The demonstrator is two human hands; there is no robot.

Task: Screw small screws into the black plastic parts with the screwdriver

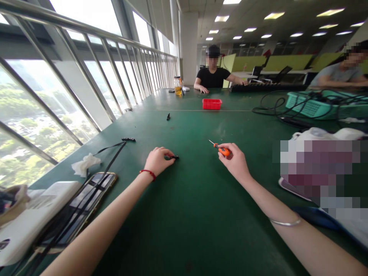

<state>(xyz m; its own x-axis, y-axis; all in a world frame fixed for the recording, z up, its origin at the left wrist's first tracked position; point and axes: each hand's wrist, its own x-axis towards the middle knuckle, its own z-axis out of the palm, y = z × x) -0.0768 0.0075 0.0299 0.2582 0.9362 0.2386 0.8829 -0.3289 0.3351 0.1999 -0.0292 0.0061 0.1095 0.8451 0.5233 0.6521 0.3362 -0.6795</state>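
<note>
My left hand (159, 161) is closed around a small black piece (174, 157), low over the green table (184, 214); only the tip of the piece shows past the fingers. In my right hand (235, 161) is a screwdriver with an orange and black handle (223, 151). Its thin metal shaft points up and to the left, away from me. The two hands are apart, with bare tabletop between them. Another small black part (168, 117) lies farther up the table.
A phone (86, 205) and white device (37, 218) lie at left, beside crumpled tissue (86, 164) and a black strap (115, 157). Ahead are a red basket (212, 104) and a jar (178, 87). A cable-filled teal basket (313, 105) stands right. Two people sit across the table.
</note>
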